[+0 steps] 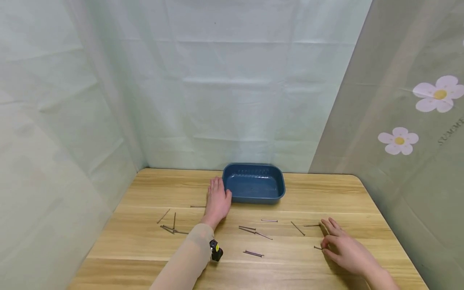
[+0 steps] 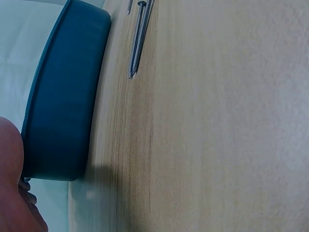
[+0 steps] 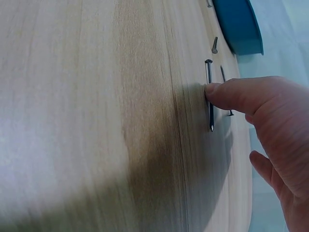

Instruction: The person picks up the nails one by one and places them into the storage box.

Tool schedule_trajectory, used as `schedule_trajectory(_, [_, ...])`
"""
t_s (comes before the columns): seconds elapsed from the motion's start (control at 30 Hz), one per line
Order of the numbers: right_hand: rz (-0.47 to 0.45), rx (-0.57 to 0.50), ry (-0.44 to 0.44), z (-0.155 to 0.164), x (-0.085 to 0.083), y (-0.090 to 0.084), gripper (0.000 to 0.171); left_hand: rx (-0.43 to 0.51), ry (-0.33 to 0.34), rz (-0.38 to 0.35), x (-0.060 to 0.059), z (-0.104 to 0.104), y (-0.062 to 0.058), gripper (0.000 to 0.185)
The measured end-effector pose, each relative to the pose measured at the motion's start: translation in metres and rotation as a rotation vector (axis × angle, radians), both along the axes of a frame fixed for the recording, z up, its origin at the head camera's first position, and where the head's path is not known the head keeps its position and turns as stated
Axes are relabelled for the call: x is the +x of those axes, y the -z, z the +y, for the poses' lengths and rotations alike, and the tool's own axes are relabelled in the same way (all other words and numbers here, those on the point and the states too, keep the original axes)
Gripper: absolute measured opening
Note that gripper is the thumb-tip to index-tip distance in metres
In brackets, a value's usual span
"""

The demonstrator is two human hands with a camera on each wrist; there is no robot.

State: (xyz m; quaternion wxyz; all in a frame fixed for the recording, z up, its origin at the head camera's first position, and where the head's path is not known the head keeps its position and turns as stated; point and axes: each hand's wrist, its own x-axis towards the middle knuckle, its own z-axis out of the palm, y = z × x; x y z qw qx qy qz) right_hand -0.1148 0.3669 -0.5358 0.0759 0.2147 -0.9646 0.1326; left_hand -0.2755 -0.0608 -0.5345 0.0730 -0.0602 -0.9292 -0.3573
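Observation:
A dark blue plastic basin [image 1: 253, 200] stands at the back of the wooden table. My left hand [image 1: 218, 202] rests against its left side, fingers stretched along the wall and thumb at the front corner. The left wrist view shows the basin [image 2: 67, 96] with part of that hand [image 2: 14, 193] at its edge. On the right, my right hand [image 1: 346, 251] pinches a nail [image 1: 316, 247] between thumb and index finger, low over the table. In the right wrist view the thumb lies across the middle of this nail [image 3: 209, 72]. Another nail [image 1: 311, 225] lies just beyond.
Several loose nails lie scattered on the table [image 1: 286, 274]: a cluster [image 1: 168, 229] to the left, a group [image 1: 255, 232] in the middle, a pair [image 1: 253, 253] nearer the front and a slanted nail [image 1: 298, 228] toward the right. Pale curtains [image 1: 232, 100] hang around the table.

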Motion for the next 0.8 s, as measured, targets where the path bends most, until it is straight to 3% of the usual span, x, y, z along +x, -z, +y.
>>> schedule_trajectory(0.2, [-0.002, 0.008, 0.0, -0.0022, -0.0004, -0.0004, 0.035, -0.005, 0.001, -0.003, -0.0015, 0.0006, 0.0005, 0.064])
schedule_trajectory(0.5, [-0.103, 0.009, 0.032, -0.0063, -0.0002, -0.0037, 0.032, -0.007, 0.0, -0.001, -0.0007, -0.0002, 0.0018, 0.064])
schedule_trajectory(0.8, [-0.118, 0.017, 0.041, -0.0078, -0.0008, -0.005, 0.03, -0.012, 0.0, -0.004, 0.0001, -0.0005, 0.0007, 0.065])
